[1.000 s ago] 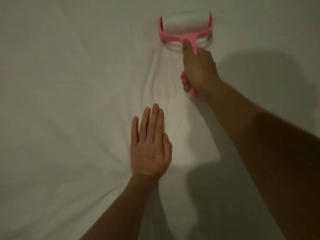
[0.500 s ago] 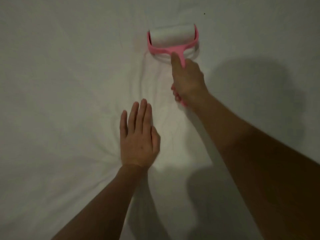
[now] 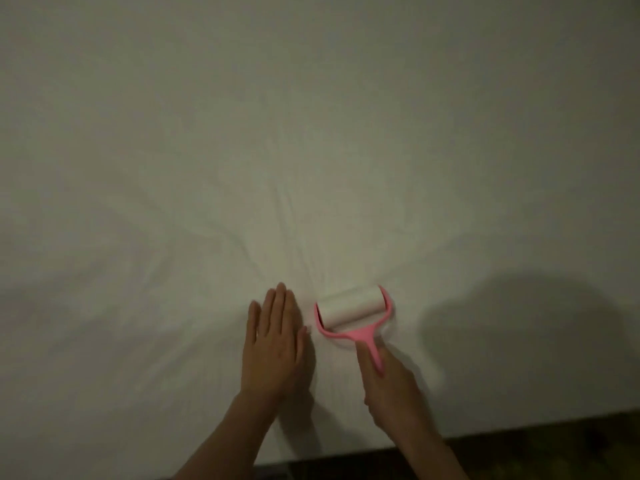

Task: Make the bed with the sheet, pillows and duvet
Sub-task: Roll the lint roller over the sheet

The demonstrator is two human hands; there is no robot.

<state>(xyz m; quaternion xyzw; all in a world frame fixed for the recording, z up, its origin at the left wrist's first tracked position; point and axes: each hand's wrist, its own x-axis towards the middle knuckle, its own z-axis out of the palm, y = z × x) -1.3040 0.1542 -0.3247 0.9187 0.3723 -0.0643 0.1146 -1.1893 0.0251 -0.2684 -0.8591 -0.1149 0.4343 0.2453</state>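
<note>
The left hand [image 3: 273,344] lies flat, fingers straight, pinning the white sheet [image 3: 207,168] taut on the bed, while the right hand [image 3: 388,389] grips the pink lint roller [image 3: 351,311] just beside it.

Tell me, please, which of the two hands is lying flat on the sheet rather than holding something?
The left hand, fingers straight and pressed on the white sheet. The right hand instead grips the pink lint roller by its handle.

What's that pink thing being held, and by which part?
A lint roller, gripped by its pink handle in the right hand. The left hand lies flat on the sheet.
</note>
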